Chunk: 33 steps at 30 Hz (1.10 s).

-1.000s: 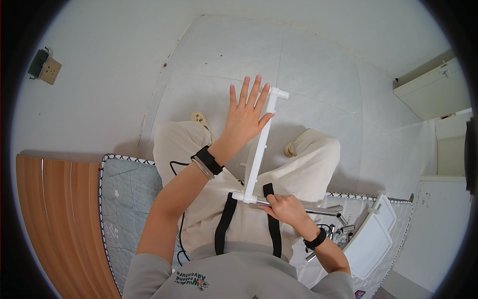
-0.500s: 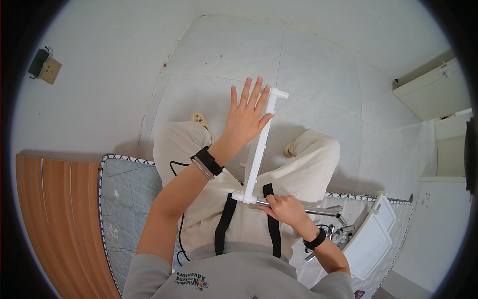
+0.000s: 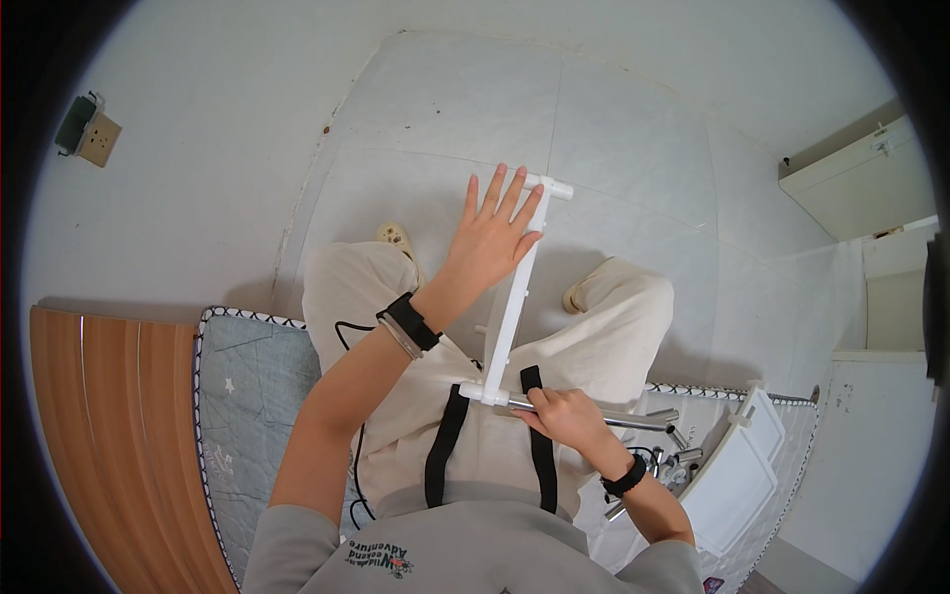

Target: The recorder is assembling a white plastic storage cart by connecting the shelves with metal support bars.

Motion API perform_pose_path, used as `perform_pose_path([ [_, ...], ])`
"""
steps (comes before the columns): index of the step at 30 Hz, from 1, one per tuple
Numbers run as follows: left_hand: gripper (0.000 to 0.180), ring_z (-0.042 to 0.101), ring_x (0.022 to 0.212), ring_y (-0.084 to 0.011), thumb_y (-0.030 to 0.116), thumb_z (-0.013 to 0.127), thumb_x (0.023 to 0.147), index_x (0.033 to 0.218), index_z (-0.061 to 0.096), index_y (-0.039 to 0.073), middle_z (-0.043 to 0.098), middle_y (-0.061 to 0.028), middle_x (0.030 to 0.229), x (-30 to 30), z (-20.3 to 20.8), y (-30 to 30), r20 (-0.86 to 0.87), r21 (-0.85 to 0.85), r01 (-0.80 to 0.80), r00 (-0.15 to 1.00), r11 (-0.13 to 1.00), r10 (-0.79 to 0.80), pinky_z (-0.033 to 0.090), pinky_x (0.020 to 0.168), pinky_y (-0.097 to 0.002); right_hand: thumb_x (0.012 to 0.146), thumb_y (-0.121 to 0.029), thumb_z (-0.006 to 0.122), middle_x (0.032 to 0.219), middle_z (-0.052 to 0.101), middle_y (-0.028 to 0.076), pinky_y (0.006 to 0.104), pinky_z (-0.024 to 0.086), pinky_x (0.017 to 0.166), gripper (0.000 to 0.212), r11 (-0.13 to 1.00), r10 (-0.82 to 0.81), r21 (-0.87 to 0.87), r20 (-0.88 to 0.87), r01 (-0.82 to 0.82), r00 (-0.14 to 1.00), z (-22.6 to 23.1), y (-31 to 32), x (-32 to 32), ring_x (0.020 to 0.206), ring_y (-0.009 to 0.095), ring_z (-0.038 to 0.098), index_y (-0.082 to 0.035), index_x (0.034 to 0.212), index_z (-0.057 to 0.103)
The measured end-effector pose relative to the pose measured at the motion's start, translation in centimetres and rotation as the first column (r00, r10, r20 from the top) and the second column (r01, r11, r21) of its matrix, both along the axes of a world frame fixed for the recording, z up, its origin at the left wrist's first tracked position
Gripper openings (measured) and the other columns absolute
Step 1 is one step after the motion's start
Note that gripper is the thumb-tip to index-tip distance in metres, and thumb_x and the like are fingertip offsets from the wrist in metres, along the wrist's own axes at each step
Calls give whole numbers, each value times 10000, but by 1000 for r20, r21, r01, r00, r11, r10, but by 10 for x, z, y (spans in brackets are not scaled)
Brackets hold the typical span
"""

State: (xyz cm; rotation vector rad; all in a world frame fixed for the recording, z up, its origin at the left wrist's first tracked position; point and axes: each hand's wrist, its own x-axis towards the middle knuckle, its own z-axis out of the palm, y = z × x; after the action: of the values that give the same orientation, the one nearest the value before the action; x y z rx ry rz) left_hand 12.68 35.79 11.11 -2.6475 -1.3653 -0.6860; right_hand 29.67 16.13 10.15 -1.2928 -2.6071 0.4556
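A white plastic frame part (image 3: 511, 317), seen nearly edge-on, stands between my knees, with short tube sockets at its far and near ends. My right hand (image 3: 566, 416) is closed round a shiny metal tube (image 3: 635, 420). The tube's left end meets the socket at the frame's near corner; how deep it sits is hidden. My left hand (image 3: 487, 236) is spread flat with fingers stretched, against or just above the left side of the frame's far end. Whether it touches the frame I cannot tell.
On the quilted pad at my right lie several metal tubes and fittings (image 3: 683, 460) and white plastic panels (image 3: 734, 495). A slatted wooden panel (image 3: 119, 416) is at the left. White cabinets (image 3: 856, 178) stand at the far right. A black cable (image 3: 360, 465) runs beside my left thigh.
My left hand has shifted slightly nearer to me and to the right, staying spread. My right hand and the tube have hardly moved.
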Motion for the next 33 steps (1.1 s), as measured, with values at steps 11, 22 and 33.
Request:
perform_pose_path([
  [11, 424, 442, 1155, -313, 298, 510, 884, 1198, 474, 15, 516, -161, 1158, 15, 21, 25, 28, 104, 31, 999, 994, -34, 305, 987, -491, 776, -332, 637, 537, 523, 51, 316, 446, 411, 318, 999, 48, 11, 25, -49, 999, -5, -6, 0, 444, 221, 558, -76, 673, 479],
  [22, 210, 490, 824, -231, 226, 603, 815, 916, 531, 56, 499, -75, 881, 15, 36, 17, 84, 37, 97, 991, 995, -100, 364, 698, -344, 791, -328, 625, 568, 517, 58, 324, 451, 440, 305, 999, 6, -34, 41, -5, 999, -14, -19, -3, 476, 234, 555, -72, 704, 483],
  [33, 238, 475, 1050, -279, 188, 649, 773, 938, 543, 54, 518, -82, 1078, -23, 92, 14, 173, 210, -36, 985, 977, -1, 325, 936, -484, 742, -266, 651, 658, 523, 85, 362, 454, 551, 249, 1000, 8, -10, 80, -7, 997, 13, 24, 14, 596, 264, 570, -67, 806, 516],
])
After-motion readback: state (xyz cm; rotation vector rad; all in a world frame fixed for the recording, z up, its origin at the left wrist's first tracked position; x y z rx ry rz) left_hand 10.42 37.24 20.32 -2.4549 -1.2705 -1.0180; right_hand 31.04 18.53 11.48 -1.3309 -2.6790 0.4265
